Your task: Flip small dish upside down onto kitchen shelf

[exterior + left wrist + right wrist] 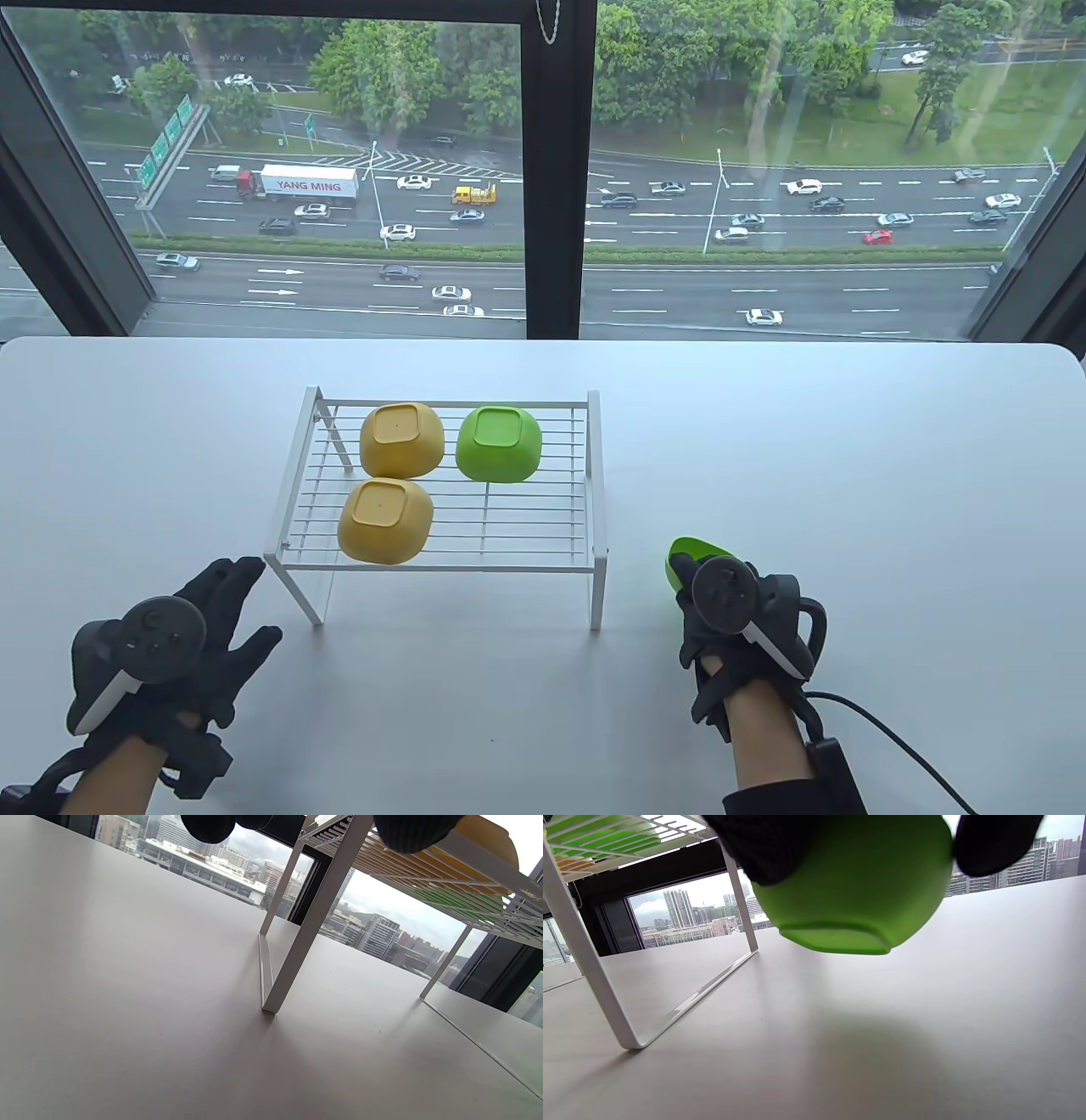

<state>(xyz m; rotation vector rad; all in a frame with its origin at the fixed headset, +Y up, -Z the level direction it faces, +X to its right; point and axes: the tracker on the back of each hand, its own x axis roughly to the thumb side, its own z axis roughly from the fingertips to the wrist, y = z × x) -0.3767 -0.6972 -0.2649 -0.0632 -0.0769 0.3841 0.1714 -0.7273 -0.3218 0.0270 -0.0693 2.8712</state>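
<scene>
- A small green dish, base down, hangs clear of the table right of the shelf, gripped by the gloved right hand
- Three dishes already sit upside down on the wire kitchen shelf; its front right corner awaits this one, yet to be flipped
- Left hand, fingers spread and empty, hovers by the shelf's front left corner

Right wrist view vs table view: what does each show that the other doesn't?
Only the right wrist view shows the green dish's flat base held clear above the table, with fingers wrapping its sides. Only the table view shows the left hand, two yellow dishes and another green one upside down on the shelf. Both show the held dish, the right hand and the shelf.
</scene>
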